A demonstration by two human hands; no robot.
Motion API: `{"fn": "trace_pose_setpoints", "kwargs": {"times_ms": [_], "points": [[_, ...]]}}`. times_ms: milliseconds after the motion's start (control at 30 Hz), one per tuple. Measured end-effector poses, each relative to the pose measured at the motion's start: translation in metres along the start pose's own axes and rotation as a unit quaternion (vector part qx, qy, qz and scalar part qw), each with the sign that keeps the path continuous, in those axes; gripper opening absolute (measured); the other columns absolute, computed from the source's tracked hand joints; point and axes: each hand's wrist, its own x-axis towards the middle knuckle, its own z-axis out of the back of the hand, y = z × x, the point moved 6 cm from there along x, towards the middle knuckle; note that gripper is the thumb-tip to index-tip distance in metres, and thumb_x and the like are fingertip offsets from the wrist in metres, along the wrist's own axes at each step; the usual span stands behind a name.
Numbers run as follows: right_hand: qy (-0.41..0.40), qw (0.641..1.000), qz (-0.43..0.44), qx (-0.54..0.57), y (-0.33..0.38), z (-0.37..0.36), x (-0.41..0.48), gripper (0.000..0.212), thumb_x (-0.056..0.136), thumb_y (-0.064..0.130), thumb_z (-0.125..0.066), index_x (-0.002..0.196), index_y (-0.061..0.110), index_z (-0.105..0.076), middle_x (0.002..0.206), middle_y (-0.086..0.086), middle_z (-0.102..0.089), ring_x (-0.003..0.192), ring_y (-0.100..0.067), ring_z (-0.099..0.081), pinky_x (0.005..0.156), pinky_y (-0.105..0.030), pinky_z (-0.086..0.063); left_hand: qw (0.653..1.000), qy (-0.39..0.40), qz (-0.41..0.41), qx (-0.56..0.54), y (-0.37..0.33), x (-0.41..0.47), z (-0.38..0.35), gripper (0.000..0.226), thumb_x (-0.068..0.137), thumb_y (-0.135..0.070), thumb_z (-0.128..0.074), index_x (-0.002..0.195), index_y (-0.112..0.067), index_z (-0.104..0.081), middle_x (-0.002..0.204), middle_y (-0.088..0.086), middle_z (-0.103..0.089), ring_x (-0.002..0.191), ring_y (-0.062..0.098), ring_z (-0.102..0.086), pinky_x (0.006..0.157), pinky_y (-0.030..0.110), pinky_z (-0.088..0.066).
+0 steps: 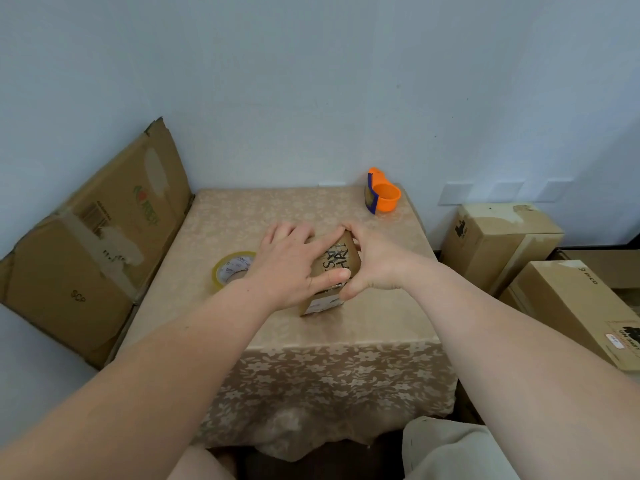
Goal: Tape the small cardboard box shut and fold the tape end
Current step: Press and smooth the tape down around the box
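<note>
The small cardboard box (334, 268) with black lettering on top sits in the middle of the table (242, 216). My left hand (294, 265) lies flat over its left side and top, fingers spread across the lid. From the right, my right hand (374, 261) clasps the box, fingers on its far corner and thumb at its near side. A roll of clear yellowish tape (232, 268) lies flat on the table just left of my left wrist, touched by neither hand.
An orange tape dispenser (381, 194) stands at the table's far right corner. A flattened cardboard box (93, 244) leans against the wall on the left. Two closed cartons (498, 237) (571, 306) stand on the floor to the right. A floral cloth covers the table.
</note>
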Motion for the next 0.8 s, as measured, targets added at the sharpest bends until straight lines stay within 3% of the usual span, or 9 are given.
{"fn": "trace_pose_setpoints", "kwargs": {"times_ms": [233,300,400,467,600,800], "points": [[-0.01,1.0,-0.002,-0.016,0.001,-0.001,-0.013,0.109,0.039,0.023,-0.09,0.131,0.031,-0.033,0.116,0.007,-0.054,0.108,-0.018,-0.055,0.088,-0.038,-0.053,0.999,0.037,-0.011,-0.017,-0.006,-0.009,-0.002,0.075,0.069,-0.082,-0.011,0.138,-0.056,-0.015,0.13,0.003,-0.036,0.121,0.023,-0.026,0.106,0.042,-0.018],[-0.02,0.999,0.001,-0.027,0.003,0.001,-0.017,0.106,0.044,0.021,-0.09,0.133,0.029,-0.033,0.112,0.008,-0.054,0.105,-0.016,-0.056,0.078,-0.027,-0.052,0.998,0.055,-0.012,-0.033,-0.005,-0.013,-0.001,0.076,0.067,-0.083,-0.01,0.138,-0.057,-0.015,0.135,0.003,-0.033,0.123,0.023,-0.023,0.107,0.042,-0.017],[-0.03,0.999,0.008,-0.024,0.005,0.003,-0.022,0.104,0.047,0.018,-0.09,0.134,0.026,-0.034,0.11,0.008,-0.053,0.102,-0.013,-0.055,0.063,-0.013,-0.039,0.998,0.05,0.007,-0.038,0.0,-0.019,-0.003,0.082,0.07,-0.081,-0.009,0.144,-0.045,-0.001,0.143,0.0,-0.03,0.127,0.022,-0.023,0.109,0.043,-0.017],[-0.026,1.0,0.004,-0.012,0.005,-0.001,-0.02,0.106,0.047,0.017,-0.09,0.135,0.026,-0.032,0.113,0.006,-0.053,0.104,-0.014,-0.054,0.069,-0.017,-0.044,0.999,0.031,0.023,-0.03,0.001,-0.023,-0.005,0.086,0.073,-0.079,-0.011,0.146,-0.036,0.004,0.145,-0.001,-0.03,0.13,0.022,-0.023,0.111,0.044,-0.017],[-0.024,1.0,-0.006,0.007,0.001,-0.006,-0.015,0.112,0.039,0.021,-0.09,0.134,0.029,-0.031,0.119,0.003,-0.054,0.111,-0.017,-0.054,0.092,-0.039,-0.051,1.0,0.001,0.025,-0.011,-0.002,-0.025,-0.008,0.087,0.074,-0.08,-0.013,0.147,-0.034,-0.003,0.146,-0.001,-0.029,0.133,0.023,-0.019,0.114,0.05,-0.015],[-0.027,0.999,-0.005,0.018,0.0,-0.006,-0.017,0.108,0.04,0.019,-0.089,0.131,0.029,-0.033,0.117,0.002,-0.053,0.109,-0.017,-0.054,0.091,-0.04,-0.052,1.0,0.004,0.018,-0.004,-0.003,-0.031,-0.01,0.081,0.072,-0.082,-0.019,0.144,-0.045,-0.006,0.152,0.0,-0.021,0.141,0.025,-0.009,0.116,0.053,-0.001]]}}
